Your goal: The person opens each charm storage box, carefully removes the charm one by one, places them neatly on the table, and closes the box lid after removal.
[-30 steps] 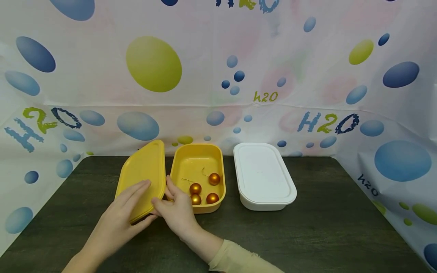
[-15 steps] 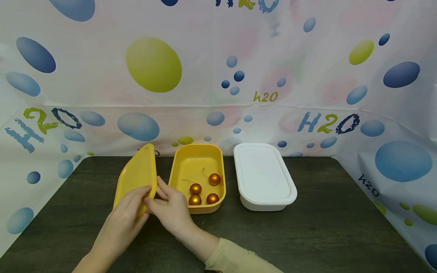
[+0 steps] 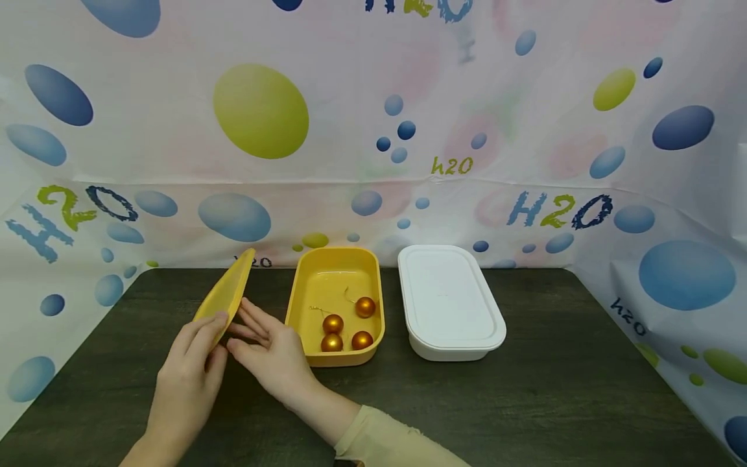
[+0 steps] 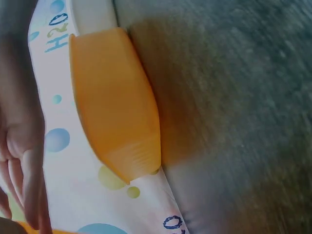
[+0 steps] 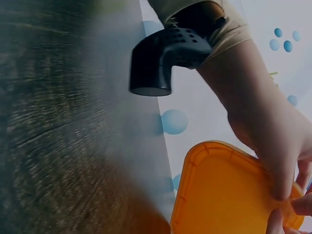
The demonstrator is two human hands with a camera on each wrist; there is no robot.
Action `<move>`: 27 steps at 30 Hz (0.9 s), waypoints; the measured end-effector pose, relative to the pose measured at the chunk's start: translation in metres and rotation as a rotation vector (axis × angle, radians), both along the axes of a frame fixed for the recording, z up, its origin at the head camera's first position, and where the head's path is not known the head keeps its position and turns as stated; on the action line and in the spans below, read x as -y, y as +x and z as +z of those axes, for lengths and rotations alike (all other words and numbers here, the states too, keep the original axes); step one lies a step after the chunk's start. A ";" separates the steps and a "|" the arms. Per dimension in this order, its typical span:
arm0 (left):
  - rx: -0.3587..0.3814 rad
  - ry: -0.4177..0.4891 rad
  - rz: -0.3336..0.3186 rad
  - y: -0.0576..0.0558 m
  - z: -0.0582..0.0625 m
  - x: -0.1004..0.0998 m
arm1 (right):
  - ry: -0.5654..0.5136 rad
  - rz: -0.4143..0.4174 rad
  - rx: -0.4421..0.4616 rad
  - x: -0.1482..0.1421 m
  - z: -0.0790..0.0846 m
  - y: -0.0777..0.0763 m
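A yellow plastic lid (image 3: 229, 289) stands steeply tilted left of the yellow container (image 3: 327, 279). My left hand (image 3: 188, 373) grips the lid's near end, with its thumb on the inner face in the right wrist view. My right hand (image 3: 277, 360) lies between lid and container, its fairly straight fingertips touching the lid near its edge. The thumb of that hand is held apart from the fingers. Several shiny orange-gold Christmas baubles (image 3: 362, 340) lie in the near part of the container. In the left wrist view the container's side wall (image 4: 114, 102) shows.
A white container with its white lid (image 3: 452, 298) on stands right of the yellow one. Everything rests on a dark wooden table (image 3: 560, 389). Behind hangs a white sheet (image 3: 362, 220) with coloured ovals and H2O lettering. A black wrist device (image 5: 170, 53) sits on the left arm.
The lid has moved left, away from the yellow container, and turned until nearly edge-on to the head view. Both hands went left with it. The right thumb has come off the lid's edge.
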State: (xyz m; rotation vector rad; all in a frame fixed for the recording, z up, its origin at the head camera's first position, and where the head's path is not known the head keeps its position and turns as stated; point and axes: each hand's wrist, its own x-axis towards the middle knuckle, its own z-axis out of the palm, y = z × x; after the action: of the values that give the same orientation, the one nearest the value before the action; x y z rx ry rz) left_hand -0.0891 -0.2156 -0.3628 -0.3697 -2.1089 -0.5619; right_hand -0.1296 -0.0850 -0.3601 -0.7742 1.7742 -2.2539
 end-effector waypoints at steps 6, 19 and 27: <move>-0.031 0.162 0.096 0.001 0.007 0.005 | 0.021 0.056 0.032 0.004 -0.010 0.002; -0.088 0.430 0.334 0.002 0.013 0.024 | 0.232 0.211 0.275 0.020 -0.042 0.012; -0.060 0.500 0.411 0.008 0.015 0.039 | 0.189 0.282 0.432 0.035 -0.046 0.017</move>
State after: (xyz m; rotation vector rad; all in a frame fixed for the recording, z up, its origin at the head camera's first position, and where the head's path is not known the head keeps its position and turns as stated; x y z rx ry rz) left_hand -0.0814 -0.2550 -0.3481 0.3189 -1.8331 -0.7869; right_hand -0.1128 -0.1195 -0.4056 -0.4264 1.5343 -1.8641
